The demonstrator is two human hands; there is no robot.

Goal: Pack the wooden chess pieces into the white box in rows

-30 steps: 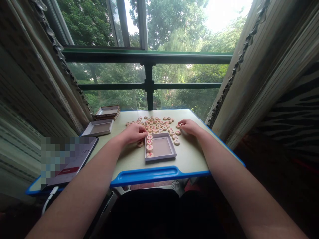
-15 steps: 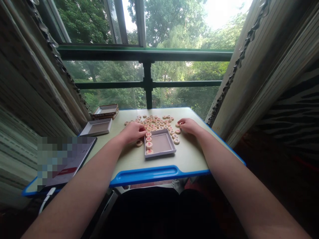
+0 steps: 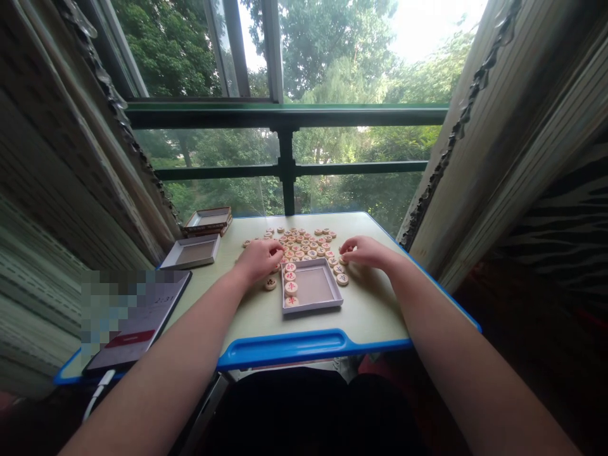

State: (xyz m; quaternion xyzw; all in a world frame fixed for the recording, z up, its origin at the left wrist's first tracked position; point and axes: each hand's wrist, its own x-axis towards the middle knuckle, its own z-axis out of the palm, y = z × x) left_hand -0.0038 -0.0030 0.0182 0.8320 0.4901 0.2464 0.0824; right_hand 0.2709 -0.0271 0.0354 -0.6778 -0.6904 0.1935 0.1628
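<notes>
Left hand (image 3: 259,258) has crept onto the pieces (image 3: 304,240) (grip hidden).

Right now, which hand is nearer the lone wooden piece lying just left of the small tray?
Left. The left hand sits just beyond the lone piece, close to it; the right hand is across the tray, at its far right corner.

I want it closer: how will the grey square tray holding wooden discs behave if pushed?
The grey square tray looks thin-walled, so probably light, easy sliding. Its round wooden discs lie flat, likely shifting, not rolling.
</notes>
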